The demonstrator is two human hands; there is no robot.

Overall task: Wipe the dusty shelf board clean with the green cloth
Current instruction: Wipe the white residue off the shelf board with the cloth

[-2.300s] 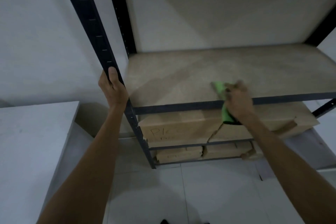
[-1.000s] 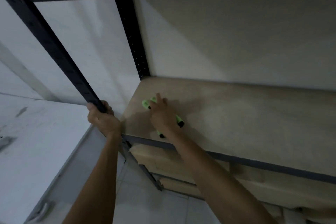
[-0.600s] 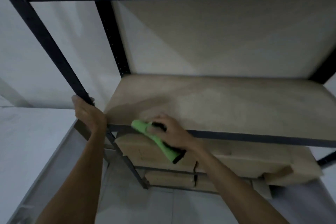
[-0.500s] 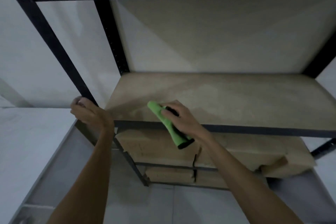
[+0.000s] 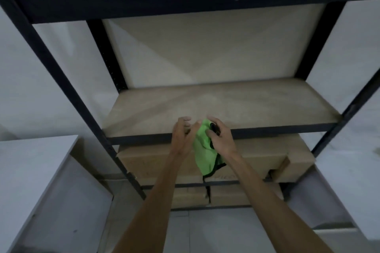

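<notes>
cloth (image 5: 204, 154): bright green, black edging | shelf board (image 5: 246, 104): dusty tan | frame (image 5: 185, 0): black

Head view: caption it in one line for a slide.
Right hand grips the green cloth before the shelf board, left hand beside it.

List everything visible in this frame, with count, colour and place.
shelf board: one, dusty tan, middle level of the rack
green cloth: one, bright green with dark edging, hanging in front of the board's front edge
rack frame: one, black, around the board
cardboard boxes: several, brown, on the lower levels
table: one, white, lower left
left hand: one, beside the cloth's top, grip unclear
right hand: one, gripping the cloth
</notes>
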